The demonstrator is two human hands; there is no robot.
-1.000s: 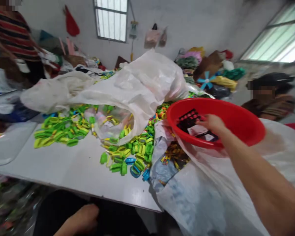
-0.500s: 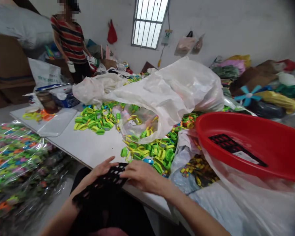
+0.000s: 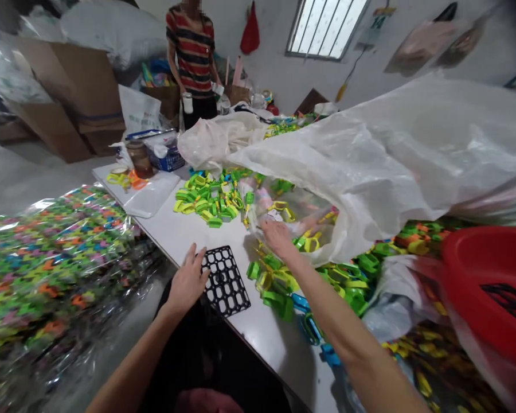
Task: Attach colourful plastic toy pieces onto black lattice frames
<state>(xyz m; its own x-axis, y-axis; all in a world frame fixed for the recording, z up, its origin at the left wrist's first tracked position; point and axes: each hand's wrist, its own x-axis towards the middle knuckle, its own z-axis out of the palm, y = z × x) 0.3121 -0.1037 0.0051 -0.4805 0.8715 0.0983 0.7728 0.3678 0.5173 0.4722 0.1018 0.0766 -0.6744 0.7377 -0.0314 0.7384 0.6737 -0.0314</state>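
One pale wall (image 3: 270, 69) at the back of the room. Before it, one white worktop (image 3: 262, 338), heavily loaded, its surface showing along the near edge. On the floor off the left edge, clear-wrapped bundles (image 3: 64, 275), presumably down there to spare the worktop. Across its far right part, a translucent white sack (image 3: 370, 149), slumped with its mouth toward the near edge, probably for easy reaching in. Past the far edge, a person in a striped shirt (image 3: 191, 57), standing well apart; on the wall, a barred window (image 3: 329, 26). Toward the right, support hidden, a red tub (image 3: 464, 252), perhaps kept there as handy to the right arm, with a second grid (image 3: 505, 292) inside. Around the sack's mouth, loose green and yellow pieces (image 3: 210, 198), seemingly heaped for quick picking. Near the far left corner, a blue basket (image 3: 168, 159), apparently out of the way. Right at the near edge, a black grid (image 3: 227, 281), lying flat, likely for firm support. On its left side, the left hand (image 3: 189, 281), fingers spread and lightly touching, seemingly to steady it. At the sack's mouth, the right hand (image 3: 277, 235), fingertips partly hidden; cannot tell whether gripping anything.
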